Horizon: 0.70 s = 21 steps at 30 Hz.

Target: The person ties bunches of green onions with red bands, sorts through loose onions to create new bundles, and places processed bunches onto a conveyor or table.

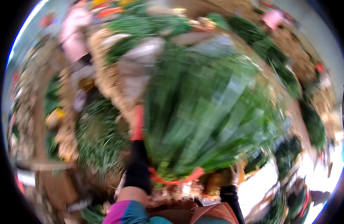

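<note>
A large bundle of long, flat green leaves (202,112), too smeared by motion to name the plant, fans out across the middle and right, in front of my body. Round its near end runs a red band (175,182). My left hand (138,123), in a red glove below a black sleeve, reaches forward along the bundle's left side and seems to press against it; its fingers are blurred or hidden. By the near right edge of the leaves is my right hand (233,174), with a black sleeve behind it. Its fingers cannot be made out.
Loose green stalks (101,134) lie in a heap to the left. Beyond the bundle are a whitish sack (136,67) and more piled greens (142,26). A person in pink (75,33) is at the far left, another pink-clad person (272,18) at the far right.
</note>
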Each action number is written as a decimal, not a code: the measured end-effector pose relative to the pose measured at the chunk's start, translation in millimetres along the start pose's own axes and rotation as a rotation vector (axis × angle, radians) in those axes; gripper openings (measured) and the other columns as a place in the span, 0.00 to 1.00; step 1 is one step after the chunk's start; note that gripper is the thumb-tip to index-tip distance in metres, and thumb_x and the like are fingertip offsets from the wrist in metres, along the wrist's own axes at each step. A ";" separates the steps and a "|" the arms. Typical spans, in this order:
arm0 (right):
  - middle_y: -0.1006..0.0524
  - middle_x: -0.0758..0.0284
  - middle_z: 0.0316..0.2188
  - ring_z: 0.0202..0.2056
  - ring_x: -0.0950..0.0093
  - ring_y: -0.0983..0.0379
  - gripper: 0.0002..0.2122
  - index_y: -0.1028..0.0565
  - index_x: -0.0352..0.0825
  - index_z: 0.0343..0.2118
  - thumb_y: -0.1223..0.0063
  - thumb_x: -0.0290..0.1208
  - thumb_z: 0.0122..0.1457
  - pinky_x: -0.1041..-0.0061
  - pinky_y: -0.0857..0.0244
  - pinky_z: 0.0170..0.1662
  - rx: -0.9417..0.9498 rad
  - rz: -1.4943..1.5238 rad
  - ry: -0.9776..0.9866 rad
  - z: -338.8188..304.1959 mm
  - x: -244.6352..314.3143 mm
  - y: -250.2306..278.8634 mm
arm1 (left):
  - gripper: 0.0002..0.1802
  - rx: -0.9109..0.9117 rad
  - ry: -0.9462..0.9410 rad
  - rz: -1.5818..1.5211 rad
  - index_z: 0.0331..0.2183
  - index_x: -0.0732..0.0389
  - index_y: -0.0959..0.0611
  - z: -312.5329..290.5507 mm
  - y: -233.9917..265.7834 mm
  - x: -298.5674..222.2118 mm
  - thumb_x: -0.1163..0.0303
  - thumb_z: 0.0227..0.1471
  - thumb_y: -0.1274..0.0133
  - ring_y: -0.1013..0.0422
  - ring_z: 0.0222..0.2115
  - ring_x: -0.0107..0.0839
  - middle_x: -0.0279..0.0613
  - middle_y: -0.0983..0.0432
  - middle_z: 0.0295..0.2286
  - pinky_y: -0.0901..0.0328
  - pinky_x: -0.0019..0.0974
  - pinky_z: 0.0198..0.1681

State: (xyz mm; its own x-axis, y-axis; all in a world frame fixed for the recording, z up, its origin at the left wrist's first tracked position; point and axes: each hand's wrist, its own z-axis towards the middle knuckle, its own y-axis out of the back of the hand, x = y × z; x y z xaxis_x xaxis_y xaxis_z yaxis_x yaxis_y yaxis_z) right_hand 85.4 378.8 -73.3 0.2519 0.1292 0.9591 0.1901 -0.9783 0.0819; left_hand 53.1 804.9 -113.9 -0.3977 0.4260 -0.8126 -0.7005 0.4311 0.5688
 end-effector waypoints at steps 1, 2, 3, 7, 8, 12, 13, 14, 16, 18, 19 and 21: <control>0.31 0.62 0.44 0.43 0.73 0.34 0.19 0.38 0.30 0.49 0.55 0.25 0.54 0.75 0.39 0.46 0.043 0.016 -0.027 -1.9 -0.6 -3.0 | 0.11 -0.071 -0.191 0.381 0.23 0.61 0.21 -15.5 3.1 -4.7 0.63 0.46 0.51 0.30 0.21 0.36 0.49 0.28 0.20 0.36 0.37 0.23; 0.31 0.62 0.43 0.43 0.73 0.34 0.18 0.37 0.30 0.49 0.55 0.26 0.54 0.75 0.39 0.46 0.080 0.014 -0.055 -6.2 -4.3 -8.4 | 0.12 -0.098 -0.220 0.475 0.22 0.61 0.21 -30.9 -5.1 -5.8 0.63 0.45 0.51 0.30 0.21 0.37 0.49 0.28 0.19 0.36 0.37 0.24; 0.31 0.62 0.43 0.43 0.73 0.34 0.18 0.37 0.30 0.49 0.55 0.26 0.54 0.75 0.39 0.46 0.121 0.014 -0.078 -8.1 -6.6 -10.7 | 0.12 -0.102 -0.089 0.323 0.22 0.60 0.21 -41.8 -11.3 -10.6 0.62 0.45 0.51 0.30 0.21 0.37 0.50 0.28 0.19 0.36 0.37 0.24; 0.31 0.63 0.42 0.42 0.73 0.33 0.17 0.37 0.30 0.47 0.56 0.27 0.54 0.75 0.39 0.45 0.194 -0.125 -0.069 -17.5 -10.0 -16.1 | 0.18 -0.178 0.366 -0.289 0.29 0.63 0.22 -79.2 -24.1 -51.7 0.56 0.42 0.49 0.28 0.28 0.48 0.54 0.26 0.25 0.35 0.44 0.33; 0.30 0.63 0.42 0.42 0.72 0.33 0.16 0.36 0.30 0.47 0.56 0.27 0.54 0.75 0.39 0.44 0.245 -0.136 -0.043 -26.2 -4.7 -32.4 | 0.19 -0.260 0.366 -0.330 0.30 0.63 0.22 -78.8 6.2 -39.6 0.56 0.43 0.50 0.28 0.29 0.48 0.53 0.25 0.26 0.35 0.44 0.34; 0.30 0.63 0.40 0.41 0.72 0.33 0.15 0.36 0.31 0.45 0.57 0.29 0.55 0.74 0.39 0.43 0.360 -0.208 -0.007 -53.7 -12.0 -14.0 | 0.21 -0.376 0.345 -0.343 0.32 0.64 0.22 -161.9 27.4 -40.7 0.55 0.43 0.51 0.29 0.30 0.49 0.54 0.26 0.27 0.36 0.44 0.34; 0.30 0.63 0.40 0.41 0.72 0.33 0.15 0.36 0.31 0.45 0.57 0.29 0.55 0.74 0.38 0.43 0.388 -0.208 0.006 -58.0 -10.8 -11.9 | 0.21 -0.426 0.357 -0.345 0.31 0.64 0.22 -182.7 36.0 -40.2 0.55 0.43 0.51 0.29 0.30 0.49 0.54 0.26 0.27 0.36 0.44 0.34; 0.30 0.64 0.40 0.40 0.72 0.33 0.15 0.36 0.31 0.45 0.58 0.29 0.55 0.74 0.38 0.43 0.420 -0.211 0.014 -65.1 -9.9 -8.2 | 0.21 -0.473 0.369 -0.347 0.31 0.64 0.22 -201.1 46.4 -37.8 0.55 0.43 0.51 0.29 0.30 0.49 0.55 0.26 0.27 0.36 0.44 0.33; 0.30 0.64 0.39 0.40 0.72 0.33 0.14 0.35 0.31 0.44 0.58 0.30 0.55 0.74 0.38 0.42 0.482 -0.216 0.041 -78.7 -7.4 -3.2 | 0.21 -0.471 0.410 -0.410 0.31 0.64 0.22 -247.4 90.7 -41.0 0.55 0.43 0.51 0.29 0.29 0.49 0.55 0.26 0.26 0.36 0.45 0.33; 0.30 0.64 0.38 0.39 0.72 0.33 0.14 0.35 0.32 0.43 0.59 0.30 0.55 0.74 0.38 0.42 0.565 -0.238 0.048 -99.5 -10.2 0.4 | 0.20 -0.544 0.468 -0.445 0.29 0.64 0.22 -295.3 114.3 -22.2 0.56 0.42 0.51 0.29 0.29 0.50 0.54 0.26 0.25 0.36 0.45 0.34; 0.30 0.64 0.38 0.39 0.72 0.33 0.13 0.35 0.32 0.43 0.59 0.31 0.55 0.74 0.38 0.42 0.603 -0.236 0.052 -112.4 -11.0 1.3 | 0.20 -0.547 0.473 -0.439 0.29 0.65 0.22 -315.1 124.7 -10.7 0.56 0.42 0.52 0.29 0.29 0.50 0.55 0.26 0.26 0.36 0.45 0.34; 0.30 0.65 0.37 0.39 0.72 0.33 0.13 0.34 0.32 0.42 0.59 0.31 0.55 0.74 0.38 0.41 0.671 -0.244 0.063 -133.0 -11.7 1.7 | 0.21 -0.680 0.468 -0.316 0.31 0.64 0.22 -359.8 143.1 8.2 0.55 0.42 0.51 0.29 0.30 0.50 0.54 0.26 0.27 0.36 0.45 0.35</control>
State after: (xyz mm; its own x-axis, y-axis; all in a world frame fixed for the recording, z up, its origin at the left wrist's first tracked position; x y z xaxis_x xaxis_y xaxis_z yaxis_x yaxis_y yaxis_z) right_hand -43.5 354.1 -48.3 0.0763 0.3026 0.9500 0.7818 -0.6096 0.1314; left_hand -263.6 583.8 -84.9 -0.2229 -0.0667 -0.9726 -0.9604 -0.1564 0.2308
